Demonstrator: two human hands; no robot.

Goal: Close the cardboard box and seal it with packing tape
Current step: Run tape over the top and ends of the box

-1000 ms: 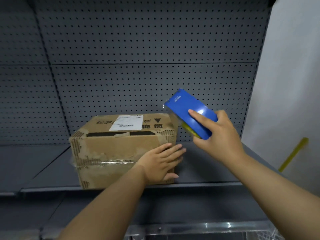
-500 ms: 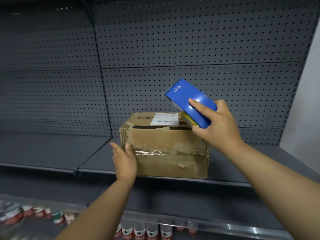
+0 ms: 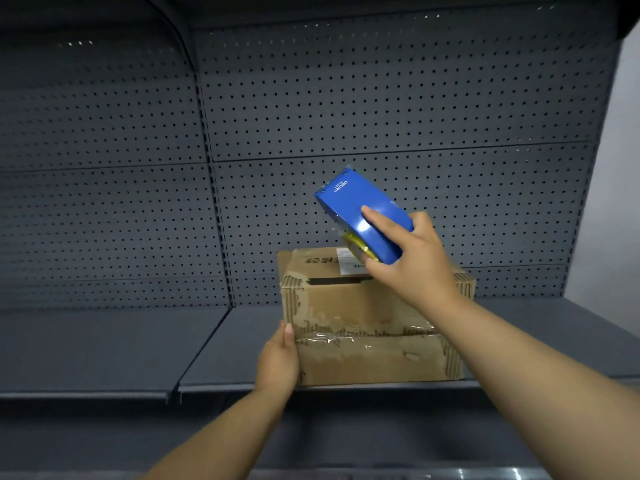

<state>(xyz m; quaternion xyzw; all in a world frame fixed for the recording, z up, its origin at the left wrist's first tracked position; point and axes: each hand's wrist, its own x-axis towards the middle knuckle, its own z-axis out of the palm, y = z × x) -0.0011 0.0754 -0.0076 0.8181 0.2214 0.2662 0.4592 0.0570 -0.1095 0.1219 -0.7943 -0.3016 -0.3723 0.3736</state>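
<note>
Now: left hand [image 3: 279, 362] grips box [image 3: 367, 327] corner; right hand [image 3: 412, 261] holds tape dispenser [image 3: 360, 209] above.

grey metal shelf [image 3: 104, 351] (dark, bare-looking) below a perforated back panel [image 3: 381, 98].

A shop aisle, or a stockroom fitted like one — grey metal gondola shelving [image 3: 114, 348] fills the view, the kind found in supermarkets and convenience stores. Its back panels [image 3: 381, 98] are dark perforated pegboard, dotted with rows of holes for hooks and split by vertical uprights [image 3: 213, 216] with slotted edges. The flat steel shelf runs in sections, joined at a seam, with a pale price-strip edge [image 3: 104, 394] along its front. A worn, taped cardboard carton [image 3: 363, 313] bearing a printed shipping label [image 3: 346, 259] sits on the shelf — goods handling, not a home. A plain light wall [image 3: 620, 168] borders the unit on the right.
</note>
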